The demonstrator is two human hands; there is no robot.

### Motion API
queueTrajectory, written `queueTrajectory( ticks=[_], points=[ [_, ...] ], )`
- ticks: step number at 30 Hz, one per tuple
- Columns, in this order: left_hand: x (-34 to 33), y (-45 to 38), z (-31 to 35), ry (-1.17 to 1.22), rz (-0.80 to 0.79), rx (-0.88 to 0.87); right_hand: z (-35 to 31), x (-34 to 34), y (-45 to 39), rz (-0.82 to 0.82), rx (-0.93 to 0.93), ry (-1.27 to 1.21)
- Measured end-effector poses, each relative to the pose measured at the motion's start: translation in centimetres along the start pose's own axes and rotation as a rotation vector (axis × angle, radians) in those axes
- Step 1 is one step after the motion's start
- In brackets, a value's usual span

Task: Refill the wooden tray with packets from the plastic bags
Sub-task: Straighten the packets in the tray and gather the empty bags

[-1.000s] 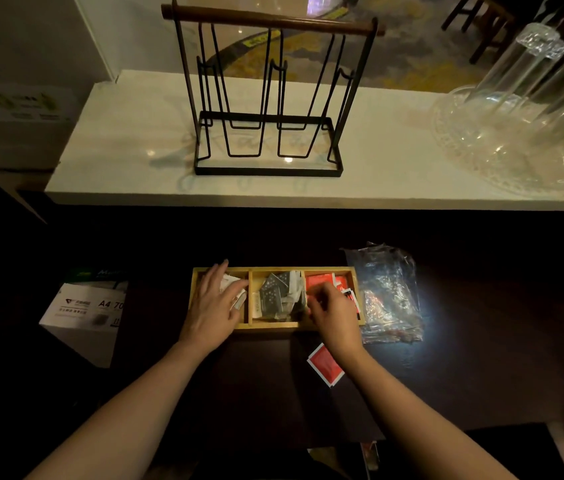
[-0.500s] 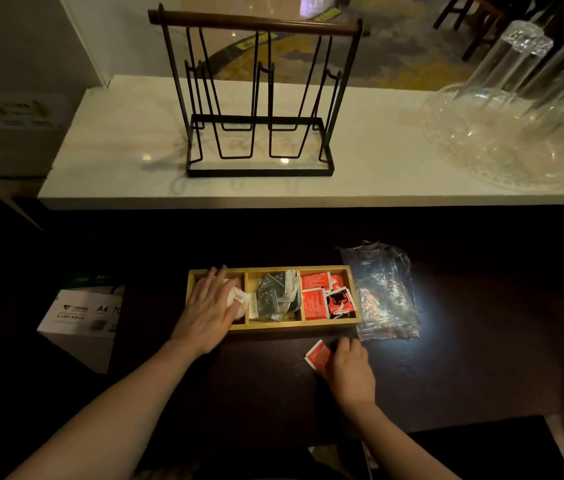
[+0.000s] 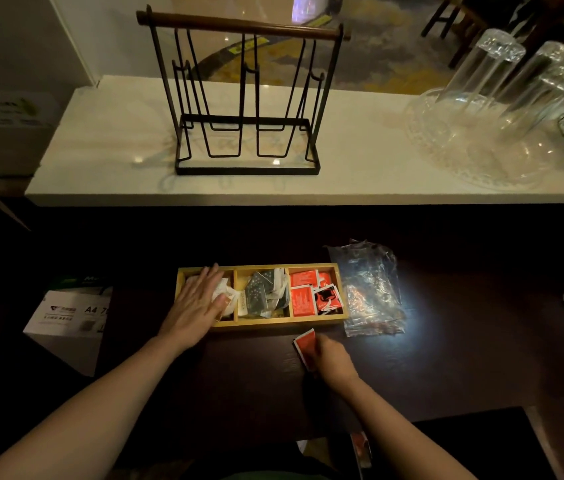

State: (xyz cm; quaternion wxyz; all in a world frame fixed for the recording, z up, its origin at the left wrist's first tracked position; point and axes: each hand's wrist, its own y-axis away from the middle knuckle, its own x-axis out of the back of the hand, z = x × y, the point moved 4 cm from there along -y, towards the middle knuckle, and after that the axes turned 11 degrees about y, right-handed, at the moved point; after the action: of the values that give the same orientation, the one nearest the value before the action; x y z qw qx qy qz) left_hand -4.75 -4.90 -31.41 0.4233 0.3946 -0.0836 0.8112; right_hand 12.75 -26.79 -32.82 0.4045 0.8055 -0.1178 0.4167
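A wooden tray (image 3: 275,324) with three compartments sits on the dark table. White packets fill the left compartment, grey ones the middle, red ones the right. My left hand (image 3: 196,305) lies flat, fingers spread, over the left compartment and its white packets. My right hand (image 3: 330,358) is in front of the tray, fingers closed on a red packet (image 3: 304,344) tilted up off the table. A crumpled clear plastic bag (image 3: 370,289) lies just right of the tray.
A black wire rack (image 3: 245,98) with a wooden bar stands on the white counter (image 3: 100,161) behind. Upturned glasses on a clear glass tray (image 3: 481,133) are at the back right. A white A4 paper box (image 3: 69,317) sits left of the table.
My right hand left the tray's right compartment, came down to the red packet on the table in front and has lifted its edge. My left hand stays on the left compartment.
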Motion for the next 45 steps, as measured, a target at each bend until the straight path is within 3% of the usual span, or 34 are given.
queueTrajectory(
  ticks=[3,6,9,14,19,21,24,26,29,31,36,39,45],
  points=[
    [0.6,0.1,0.3,0.191,0.031,0.023,-1.3,1.8,0.5,0.051,0.103,-0.175],
    [0.8,0.3,0.5,0.235,0.090,0.029,-2.1,5.0,0.3,0.250,0.093,-0.241],
    [0.6,1.1,0.2,0.104,0.144,-0.001,-2.5,7.8,-0.8,0.424,0.045,-0.274],
    [0.0,3.1,-0.1,-0.088,0.262,-0.031,-3.7,7.9,-2.4,0.304,0.086,-0.190],
    [-0.6,4.8,-0.1,-0.302,0.314,-0.074,-0.9,7.4,-1.5,0.419,0.009,-0.258],
    [-1.1,4.9,0.2,-0.380,0.290,-0.104,0.9,7.3,-0.6,0.528,-0.017,-0.169],
    [-1.6,4.5,0.7,-0.413,0.263,-0.070,2.4,7.6,0.1,0.702,0.030,0.245],
    [-1.8,4.3,1.1,-0.447,0.250,-0.044,2.8,7.3,-0.6,0.633,0.047,0.355],
    [-1.8,4.1,1.7,-0.509,0.241,-0.031,3.9,6.0,-2.1,0.375,0.009,0.375],
    [-1.4,3.9,2.3,-0.501,0.262,0.013,4.5,5.5,-2.8,0.286,-0.018,0.433],
    [-1.9,2.0,7.0,-0.399,0.338,-0.042,4.9,6.2,-3.7,0.352,-0.012,0.348],
    [-4.3,0.3,11.7,-0.332,0.234,-0.179,5.3,7.2,-4.2,0.368,-0.017,0.358],
    [-10.7,-2.6,19.4,-0.325,-0.137,-0.557,5.6,7.0,-5.1,0.314,0.105,0.595]
  ],
)
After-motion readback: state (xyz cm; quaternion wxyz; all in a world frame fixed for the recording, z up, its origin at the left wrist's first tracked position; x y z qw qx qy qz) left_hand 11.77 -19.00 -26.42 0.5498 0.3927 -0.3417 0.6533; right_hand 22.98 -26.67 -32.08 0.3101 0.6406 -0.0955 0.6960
